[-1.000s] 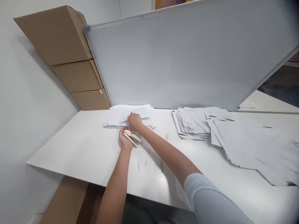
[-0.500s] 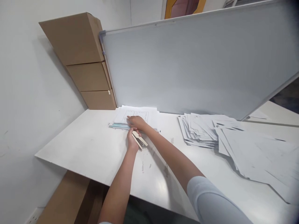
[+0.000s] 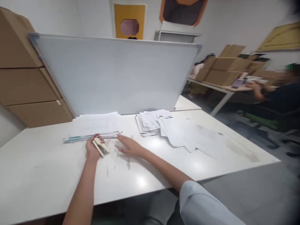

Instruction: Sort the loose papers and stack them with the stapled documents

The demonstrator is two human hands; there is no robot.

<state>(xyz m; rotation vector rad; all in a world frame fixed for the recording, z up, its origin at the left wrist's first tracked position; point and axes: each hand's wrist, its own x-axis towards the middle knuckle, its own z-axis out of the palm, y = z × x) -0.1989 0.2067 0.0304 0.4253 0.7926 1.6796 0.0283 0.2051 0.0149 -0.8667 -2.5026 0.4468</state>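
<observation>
A cream-coloured stapler [image 3: 101,147] is gripped in my left hand [image 3: 93,149], just in front of a neat stack of printed sheets [image 3: 96,123] with teal edges low in the pile. My right hand [image 3: 130,147] is over the table to the right of the stapler, fingers spread, holding nothing. Farther right lies an untidy pile of white papers [image 3: 150,123], with more loose sheets [image 3: 178,132] fanned out beside it.
A whiteboard [image 3: 117,75] stands along the back of the white table [image 3: 51,175]. Cardboard boxes [image 3: 28,84] are stacked at the left. At another table [image 3: 222,89] on the right, a person [image 3: 281,97] sits beside more boxes [image 3: 225,72].
My view has swung to the right. My right hand has come off the printed stack and moved right, away from my left hand, which still holds the stapler.
</observation>
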